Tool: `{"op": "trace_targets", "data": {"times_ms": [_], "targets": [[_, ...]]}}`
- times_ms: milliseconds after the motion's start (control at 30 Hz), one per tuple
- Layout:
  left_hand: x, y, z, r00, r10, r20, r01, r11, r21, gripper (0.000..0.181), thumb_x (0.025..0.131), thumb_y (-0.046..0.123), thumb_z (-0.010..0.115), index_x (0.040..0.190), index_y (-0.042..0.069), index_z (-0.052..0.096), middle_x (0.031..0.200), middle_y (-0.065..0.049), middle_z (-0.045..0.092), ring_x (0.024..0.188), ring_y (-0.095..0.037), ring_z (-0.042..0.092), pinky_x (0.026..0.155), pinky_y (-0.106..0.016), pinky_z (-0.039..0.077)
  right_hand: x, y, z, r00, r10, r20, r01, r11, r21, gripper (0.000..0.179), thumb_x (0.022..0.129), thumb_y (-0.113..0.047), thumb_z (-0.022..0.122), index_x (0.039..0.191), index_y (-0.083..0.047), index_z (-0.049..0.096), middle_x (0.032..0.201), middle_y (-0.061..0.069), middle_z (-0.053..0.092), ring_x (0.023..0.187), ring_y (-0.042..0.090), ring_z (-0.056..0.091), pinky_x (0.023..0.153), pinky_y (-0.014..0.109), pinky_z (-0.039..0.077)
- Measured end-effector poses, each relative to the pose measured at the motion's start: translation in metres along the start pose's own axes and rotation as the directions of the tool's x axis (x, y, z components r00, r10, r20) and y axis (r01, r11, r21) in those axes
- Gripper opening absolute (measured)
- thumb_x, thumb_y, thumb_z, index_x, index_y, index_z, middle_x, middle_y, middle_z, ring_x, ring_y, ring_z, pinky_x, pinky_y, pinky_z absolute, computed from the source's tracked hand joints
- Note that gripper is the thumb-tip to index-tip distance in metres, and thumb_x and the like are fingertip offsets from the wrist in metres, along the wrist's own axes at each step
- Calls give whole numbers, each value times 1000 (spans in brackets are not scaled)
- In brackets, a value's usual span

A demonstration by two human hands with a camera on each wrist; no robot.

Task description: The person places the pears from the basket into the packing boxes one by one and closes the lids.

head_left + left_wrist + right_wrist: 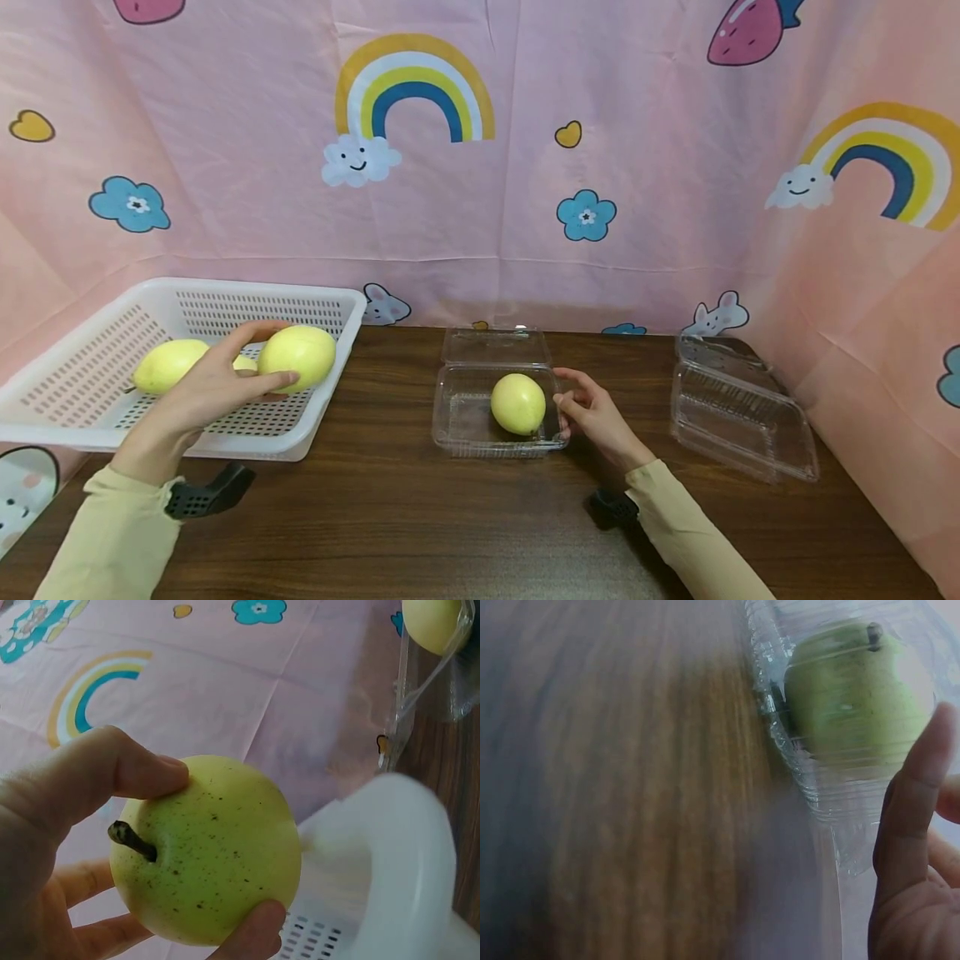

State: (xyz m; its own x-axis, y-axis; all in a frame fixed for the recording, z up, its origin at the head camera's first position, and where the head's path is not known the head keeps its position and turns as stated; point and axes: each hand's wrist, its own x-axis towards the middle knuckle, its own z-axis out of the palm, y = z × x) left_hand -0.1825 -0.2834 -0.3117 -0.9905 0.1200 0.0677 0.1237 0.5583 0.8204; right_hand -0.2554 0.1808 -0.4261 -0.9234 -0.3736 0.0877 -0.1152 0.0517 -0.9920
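My left hand [213,379] grips a yellow-green pear [297,358] at the right end of a white perforated basket [142,433]. In the left wrist view that pear [214,847] shows dark specks and a short brown stem, with thumb and fingers around it. More pears lie in the basket, one of them a pear [171,367] at the left of my hand. My right hand [600,417] holds the right side wall of a clear plastic clamshell box [457,421], its lid open. Inside sits one pear [517,405], also visible through the plastic in the right wrist view.
A second clear clamshell box [738,417] stands open at the right of the dark wooden table [420,533]. Behind the table and along its sides hangs a pink printed cloth [480,208].
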Motion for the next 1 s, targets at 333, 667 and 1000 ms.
{"op": "trace_targets", "data": {"times_ms": [333, 667, 1000], "targets": [[-4, 12, 9, 999, 51, -18, -51, 997, -51, 71, 89, 18, 72, 146, 9, 32, 145, -20, 26, 86, -18, 67, 71, -29, 54, 0, -1, 0, 1000, 5, -5, -5, 1000, -6, 48, 99, 0, 51, 143, 3, 34, 77, 11, 54, 59, 14, 52, 52, 26, 50], [-2, 25, 28, 994, 105, 2, -104, 987, -126, 63, 89, 13, 71, 142, 9, 37, 140, -18, 32, 90, -25, 67, 73, -32, 55, -1, -1, 0, 1000, -1, -9, 1, 1000, -11, 48, 99, 0, 51, 143, 4, 34, 76, 10, 53, 59, 14, 52, 52, 26, 51], [2, 31, 49, 993, 111, 31, -104, 981, -163, 63, 87, 10, 72, 140, 11, 39, 141, -19, 33, 84, -23, 68, 71, -33, 55, 0, 0, 0, 1000, 6, -1, -6, 1000, 0, 48, 99, -1, 51, 144, 3, 34, 77, 11, 54, 60, 14, 52, 53, 27, 51]]}}
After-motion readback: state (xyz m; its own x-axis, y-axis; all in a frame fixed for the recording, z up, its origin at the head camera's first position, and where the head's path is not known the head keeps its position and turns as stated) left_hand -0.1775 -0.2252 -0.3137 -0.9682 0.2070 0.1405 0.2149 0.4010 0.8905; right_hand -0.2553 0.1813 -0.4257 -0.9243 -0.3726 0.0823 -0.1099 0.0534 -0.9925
